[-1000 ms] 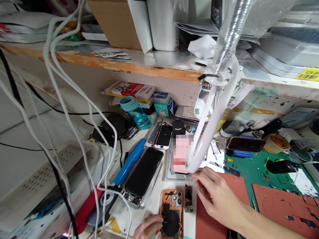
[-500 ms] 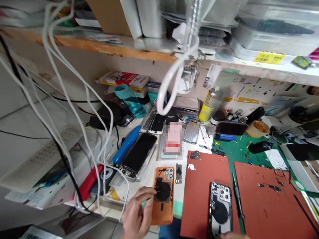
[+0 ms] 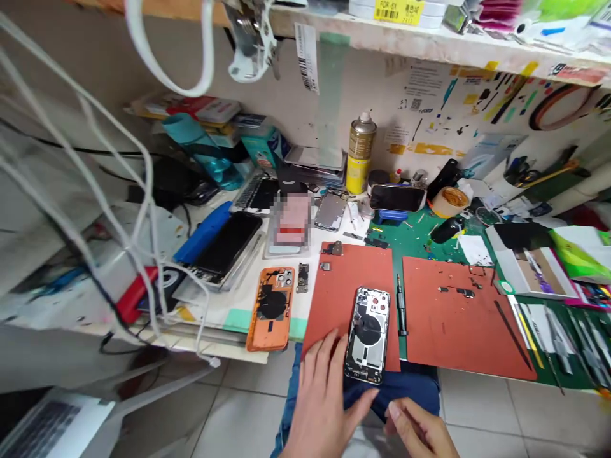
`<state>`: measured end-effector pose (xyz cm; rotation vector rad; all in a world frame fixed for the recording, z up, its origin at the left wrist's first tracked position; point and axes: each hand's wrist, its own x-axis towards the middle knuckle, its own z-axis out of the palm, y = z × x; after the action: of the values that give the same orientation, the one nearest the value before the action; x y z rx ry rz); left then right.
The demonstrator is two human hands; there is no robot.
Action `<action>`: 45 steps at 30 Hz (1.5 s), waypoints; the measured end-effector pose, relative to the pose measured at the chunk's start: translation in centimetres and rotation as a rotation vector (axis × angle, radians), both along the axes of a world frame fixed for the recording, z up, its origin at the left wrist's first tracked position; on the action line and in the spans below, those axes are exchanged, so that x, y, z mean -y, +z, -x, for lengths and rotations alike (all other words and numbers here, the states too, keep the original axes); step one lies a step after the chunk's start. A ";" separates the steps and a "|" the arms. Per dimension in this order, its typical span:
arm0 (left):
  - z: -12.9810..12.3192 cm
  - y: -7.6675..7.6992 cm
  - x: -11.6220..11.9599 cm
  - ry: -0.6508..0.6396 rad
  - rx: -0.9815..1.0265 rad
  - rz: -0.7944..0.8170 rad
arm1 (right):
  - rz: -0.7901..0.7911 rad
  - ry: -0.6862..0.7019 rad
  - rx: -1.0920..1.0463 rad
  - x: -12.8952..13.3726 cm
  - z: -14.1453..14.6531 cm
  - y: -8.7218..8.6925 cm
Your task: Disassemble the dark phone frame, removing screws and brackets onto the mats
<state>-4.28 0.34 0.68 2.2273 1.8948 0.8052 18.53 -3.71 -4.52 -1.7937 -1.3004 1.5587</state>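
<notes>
A phone housing (image 3: 377, 343) with a silver-and-black inside and a round black coil lies face up on the left red mat (image 3: 324, 305), its lower end near the front edge. My left hand (image 3: 324, 388) is at its lower left, fingers stretched along the left side and thumb spread below the bottom edge. Whether it presses on the housing is hard to tell. Just below and to the right, my right hand (image 3: 422, 429) is curled, thumb against the fingers; what they hold, if anything, is hidden. An orange phone housing (image 3: 267, 327) lies to the left, beside a small circuit board (image 3: 303, 278).
A screwdriver (image 3: 401, 305) lies between the left mat and the right red mat (image 3: 468, 337), which bears small parts. Tweezers and other tools (image 3: 558, 343) line the right side. White cables (image 3: 147, 191) hang at the left. A shelf (image 3: 324, 19) runs overhead.
My left hand has moved from the orange housing to the silver-and-black one. More of my right hand shows now, below that housing. The view has swung to the right and down.
</notes>
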 end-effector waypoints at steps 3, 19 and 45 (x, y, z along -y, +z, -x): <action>-2.7 -0.3 0.2 0.110 -0.080 0.052 | -0.050 0.011 0.036 0.0 -2.5 -4.4; -4.5 0.0 -0.8 0.078 -0.073 0.006 | -0.313 -0.196 0.745 0.3 -6.9 -16.4; 2.1 -1.3 -1.6 -0.118 -0.102 -0.102 | -0.652 0.280 0.330 -1.0 -5.0 1.0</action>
<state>-6.41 1.89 -0.66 2.4593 1.7812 0.8011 23.54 -2.72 -3.53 -1.5123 -1.9982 0.8047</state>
